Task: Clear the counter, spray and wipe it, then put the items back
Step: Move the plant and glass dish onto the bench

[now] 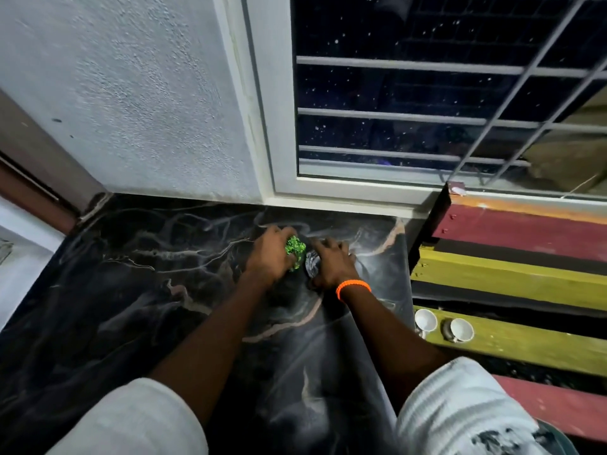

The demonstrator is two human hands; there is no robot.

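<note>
The counter [138, 290] is black marble with pale veins and runs up to the wall and window. Near its back, my left hand [267, 257] is wrapped around a small bright green plant [295, 247]; whatever pot it has is hidden by the hand. Right beside it, my right hand [331, 264], with an orange band at the wrist, closes over a small clear glass object [312, 262] that rests on the counter. The two items touch or nearly touch.
A striped red, black and yellow wooden bench [512, 280] stands right of the counter, carrying two white cups [425, 320] [461, 330]. A barred window [427, 93] lies behind, a textured white wall [138, 93] to its left, and a brown frame [39, 178] far left.
</note>
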